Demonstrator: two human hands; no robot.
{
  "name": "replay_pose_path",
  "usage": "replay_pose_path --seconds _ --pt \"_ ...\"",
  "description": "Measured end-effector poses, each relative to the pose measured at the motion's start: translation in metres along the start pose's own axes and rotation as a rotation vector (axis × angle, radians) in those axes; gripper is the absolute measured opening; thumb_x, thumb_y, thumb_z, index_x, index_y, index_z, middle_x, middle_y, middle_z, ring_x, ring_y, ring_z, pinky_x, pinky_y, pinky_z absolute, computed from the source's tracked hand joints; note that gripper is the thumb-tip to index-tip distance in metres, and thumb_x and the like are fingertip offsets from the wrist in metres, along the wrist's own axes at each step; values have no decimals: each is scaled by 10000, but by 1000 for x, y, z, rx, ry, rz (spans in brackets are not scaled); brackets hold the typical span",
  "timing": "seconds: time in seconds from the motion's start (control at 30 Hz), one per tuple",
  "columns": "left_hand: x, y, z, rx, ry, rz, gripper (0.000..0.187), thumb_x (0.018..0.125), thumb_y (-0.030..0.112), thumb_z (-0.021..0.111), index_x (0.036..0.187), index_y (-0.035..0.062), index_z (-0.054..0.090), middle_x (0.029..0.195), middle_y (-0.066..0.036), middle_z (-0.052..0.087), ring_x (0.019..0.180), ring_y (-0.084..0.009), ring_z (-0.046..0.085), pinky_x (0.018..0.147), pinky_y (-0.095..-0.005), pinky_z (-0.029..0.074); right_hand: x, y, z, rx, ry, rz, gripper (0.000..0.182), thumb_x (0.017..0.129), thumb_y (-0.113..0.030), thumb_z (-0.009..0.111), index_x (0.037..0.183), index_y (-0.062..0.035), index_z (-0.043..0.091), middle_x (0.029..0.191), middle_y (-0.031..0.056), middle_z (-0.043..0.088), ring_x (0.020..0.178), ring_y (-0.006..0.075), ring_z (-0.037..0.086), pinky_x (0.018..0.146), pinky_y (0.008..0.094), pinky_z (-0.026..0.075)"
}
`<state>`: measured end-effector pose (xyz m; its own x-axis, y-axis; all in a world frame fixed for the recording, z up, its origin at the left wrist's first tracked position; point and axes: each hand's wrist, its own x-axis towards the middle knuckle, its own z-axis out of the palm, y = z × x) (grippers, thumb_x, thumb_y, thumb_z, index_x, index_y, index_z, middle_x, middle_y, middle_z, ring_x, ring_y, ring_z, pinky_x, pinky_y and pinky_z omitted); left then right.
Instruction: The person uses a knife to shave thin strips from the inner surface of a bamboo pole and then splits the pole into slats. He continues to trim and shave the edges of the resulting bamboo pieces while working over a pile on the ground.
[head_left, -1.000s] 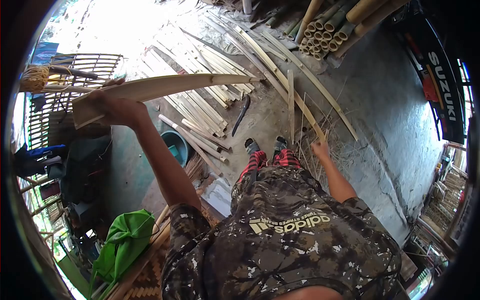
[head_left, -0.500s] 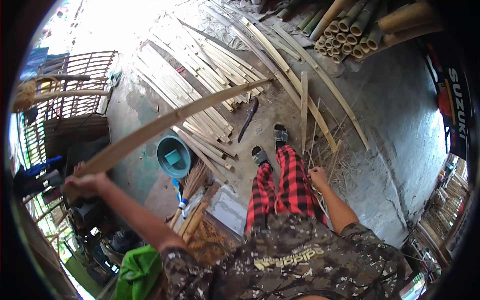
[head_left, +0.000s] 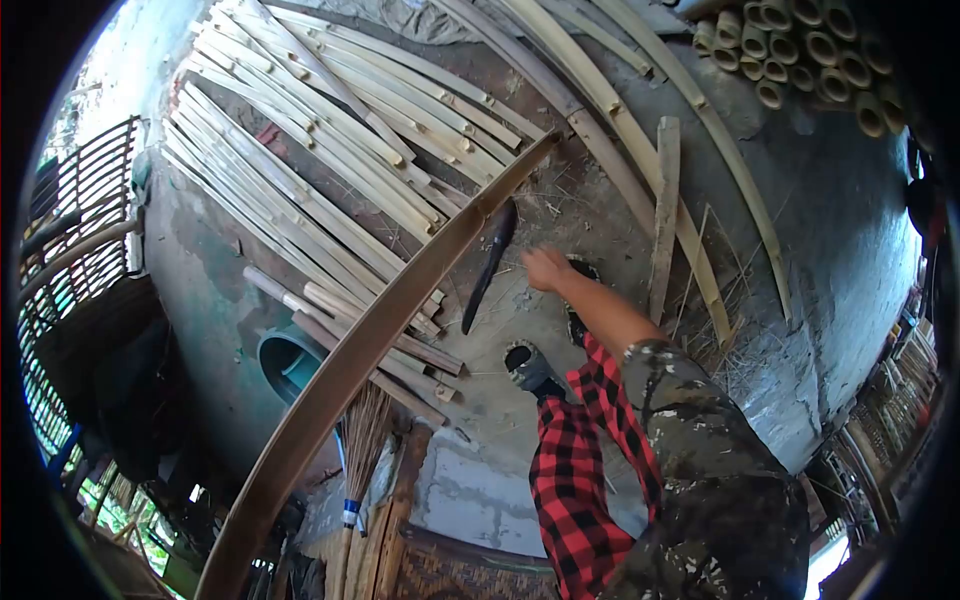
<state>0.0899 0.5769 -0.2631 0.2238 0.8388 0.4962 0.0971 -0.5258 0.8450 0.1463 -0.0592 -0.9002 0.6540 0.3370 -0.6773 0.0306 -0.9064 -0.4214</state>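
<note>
A long split bamboo strip (head_left: 385,320), its hollow side facing me, slants from the lower left edge up to the middle of the head view. Its lower end runs out of the picture, and my left hand is out of view. My right hand (head_left: 545,270) reaches forward above my shoes, with its fingers blurred and partly hidden. Just left of it on the floor lies a dark, slightly curved, blade-like piece (head_left: 487,275). The strip's far end passes over the top of this piece in the view.
Many split bamboo strips (head_left: 310,130) lie spread on the floor ahead. Longer bamboo lengths (head_left: 715,115) and a flat wooden piece (head_left: 665,215) lie at right. Cut bamboo tubes (head_left: 820,50) are stacked at upper right. A teal basin (head_left: 272,360) and a stick broom (head_left: 365,430) are at left.
My right hand has moved from beside my leg forward and left toward the dark piece. The bamboo strip has swung closer and steeper, and my left hand has left the view.
</note>
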Motion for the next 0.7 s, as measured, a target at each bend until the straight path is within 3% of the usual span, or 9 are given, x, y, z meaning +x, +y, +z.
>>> replay_pose_path --seconds 0.07,0.17,0.27,0.37,0.4,0.5,0.53,0.7 --pt "-16 -10 11 41 -5 0 584 867 518 681 1168 80 440 888 -112 649 773 -236 653 710 -396 572 42 -12 0 -83 76 -150 300 868 -193 566 1133 -81 652 1249 171 629 1272 332 524 1039 457 441" --pt "-33 -18 24 74 -2 15 544 869 503 683 1140 87 460 881 -104 653 764 -230 653 701 -391 571 86 -26 1 -352 21 -282 404 955 -199 503 1348 -119 547 1427 98 515 1376 240 423 1099 469 353" --pt "-42 -18 34 102 -5 30 505 872 487 685 1113 93 479 875 -96 658 755 -223 654 692 -386 570 137 12 74 -754 186 -493 367 990 -232 466 1321 -126 585 1394 68 553 1349 240 455 1102 471 320" --pt "-47 -12 38 128 -7 44 466 874 471 687 1085 100 499 868 -88 663 745 -217 655 683 -380 569 120 19 64 -980 42 -542 352 990 -259 478 1263 -114 647 1341 49 594 1305 233 494 1096 469 313" --pt "-49 -10 42 131 -10 47 453 875 466 687 1075 103 505 866 -86 664 742 -214 655 680 -379 568 116 30 72 -967 47 -558 314 984 -250 500 1181 -109 700 1248 54 633 1244 229 535 1047 478 370" --pt "-50 2 52 138 -23 63 415 877 450 689 1047 110 525 859 -78 669 733 -208 656 671 -374 567 93 33 63 -825 -124 -423 299 982 -224 506 1152 -83 706 1170 67 646 1169 233 583 956 474 444" --pt "-50 7 56 139 -25 65 402 878 445 690 1038 112 531 857 -75 670 730 -206 656 669 -372 567 84 32 58 -776 -156 -407 275 946 -207 562 1138 -74 707 1130 79 649 1079 245 645 850 437 498" --pt "-47 47 63 121 -38 91 341 882 419 693 992 123 564 845 -62 678 715 -195 657 654 -363 565 11 18 15 -433 -196 -319 308 751 -179 684 1026 -52 741 1072 139 700 894 304 724 770 402 565"
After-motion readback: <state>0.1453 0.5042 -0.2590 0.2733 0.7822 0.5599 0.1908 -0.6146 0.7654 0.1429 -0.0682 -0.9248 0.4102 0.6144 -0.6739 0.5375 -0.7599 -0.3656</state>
